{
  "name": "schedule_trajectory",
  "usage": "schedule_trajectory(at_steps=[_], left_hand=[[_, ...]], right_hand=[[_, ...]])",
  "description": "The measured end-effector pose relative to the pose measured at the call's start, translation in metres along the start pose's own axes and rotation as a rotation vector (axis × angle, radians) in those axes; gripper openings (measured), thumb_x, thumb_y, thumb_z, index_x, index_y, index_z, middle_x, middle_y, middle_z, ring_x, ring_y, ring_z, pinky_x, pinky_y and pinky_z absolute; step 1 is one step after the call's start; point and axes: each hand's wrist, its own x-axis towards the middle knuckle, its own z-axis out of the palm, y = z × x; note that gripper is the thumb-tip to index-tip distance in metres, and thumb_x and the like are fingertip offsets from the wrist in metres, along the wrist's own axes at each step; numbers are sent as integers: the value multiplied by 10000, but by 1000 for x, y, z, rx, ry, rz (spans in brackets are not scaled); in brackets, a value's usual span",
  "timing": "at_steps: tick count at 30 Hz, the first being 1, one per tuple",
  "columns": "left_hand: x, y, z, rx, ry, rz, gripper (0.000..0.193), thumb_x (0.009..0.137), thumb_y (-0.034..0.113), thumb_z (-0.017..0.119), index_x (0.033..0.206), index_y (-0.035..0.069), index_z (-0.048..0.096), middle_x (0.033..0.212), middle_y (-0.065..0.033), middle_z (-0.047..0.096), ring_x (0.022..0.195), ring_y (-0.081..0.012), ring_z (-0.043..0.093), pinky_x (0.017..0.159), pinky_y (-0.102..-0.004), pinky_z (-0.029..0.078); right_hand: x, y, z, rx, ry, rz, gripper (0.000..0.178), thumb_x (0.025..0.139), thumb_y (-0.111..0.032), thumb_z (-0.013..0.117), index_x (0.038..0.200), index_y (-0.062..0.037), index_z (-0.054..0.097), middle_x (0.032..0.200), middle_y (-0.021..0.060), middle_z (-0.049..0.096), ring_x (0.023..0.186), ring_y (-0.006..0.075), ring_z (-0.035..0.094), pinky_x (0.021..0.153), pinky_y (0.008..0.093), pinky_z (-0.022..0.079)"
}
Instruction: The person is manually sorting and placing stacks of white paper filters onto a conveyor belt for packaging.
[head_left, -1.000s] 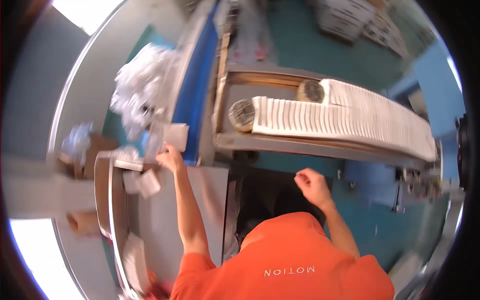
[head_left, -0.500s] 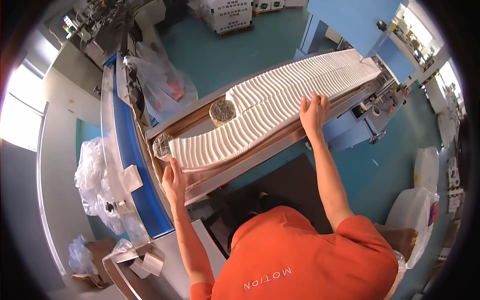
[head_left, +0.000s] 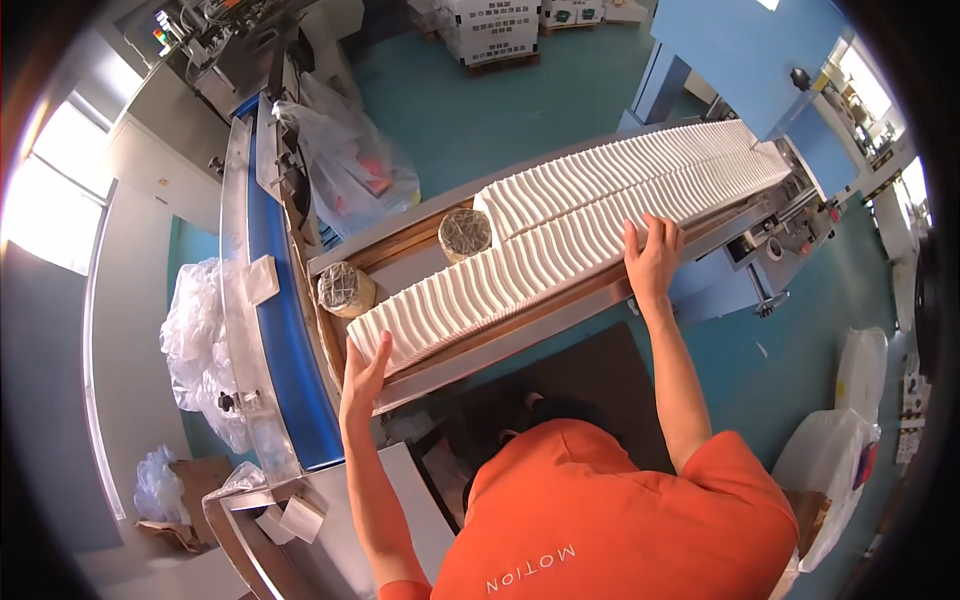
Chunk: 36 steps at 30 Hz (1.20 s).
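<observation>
Two long rows of white, wavy-edged folded paper lie side by side in a metal-edged trough (head_left: 505,340). My left hand (head_left: 365,375) cups the left end of the near paper row (head_left: 470,300), its thumb on the near side and its fingers partly hidden behind the end. Farther right, my right hand (head_left: 655,258) grips the same row's near side, fingertips bent over its top edge. The far paper row (head_left: 570,175) is untouched. One round, tape-wrapped block (head_left: 465,234) stands against the far row's left end; another wrapped block (head_left: 345,288) sits just beyond my left hand.
A blue conveyor belt (head_left: 285,350) runs along the left, with a white piece (head_left: 262,280) on its edge. Blue machinery (head_left: 725,60) stands at the trough's right end. Clear plastic bags (head_left: 205,350) hang left of the belt. Stacked cartons (head_left: 495,30) are at the back.
The near row, bowed toward me before, now lies straighter in the trough. Its left end has come away from the left wrapped block, with my left hand still on it. The whole view has shifted slightly.
</observation>
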Motion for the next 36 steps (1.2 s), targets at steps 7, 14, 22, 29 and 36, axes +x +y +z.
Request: schedule_trajectory(at_steps=[7,14,22,29,36], left_hand=[[-4,5,6,22,81,-7,561,922,420,665,1258,-1,510,1108,-96,639,1012,-168,590,918,-309,446],[13,16,-32,18,-61,-109,670,842,327,774,1313,-4,432,1109,-99,633,1004,-170,614,892,-289,476],[7,21,-21,-91,-2,-95,733,745,274,842,1325,30,467,1058,-73,648,960,-158,628,805,-306,514],[-148,15,-104,-151,436,50,908,694,219,829,1458,76,359,1295,-64,521,1196,-171,497,1054,-326,387],[-441,-115,7,-734,1361,-151,842,729,93,797,1445,65,355,1300,-99,542,1182,-239,554,997,-376,462]], right_hand=[[20,1,-5,-30,-237,-28,251,884,-250,670,941,-37,551,1116,125,476,1025,348,476,849,508,392],[28,-32,-16,591,-944,350,667,812,-450,745,1138,52,450,1208,272,531,1125,416,535,955,476,416],[0,-48,-10,830,-861,526,717,803,-204,727,1370,58,375,1337,181,483,1226,272,479,1036,392,390],[38,-162,-62,1041,-894,90,850,820,-270,696,1498,-3,260,1478,221,363,1342,333,383,1125,418,284],[-82,-398,-94,1276,-1579,-679,854,749,-242,748,1382,21,238,1114,227,622,1008,348,653,901,418,505]])
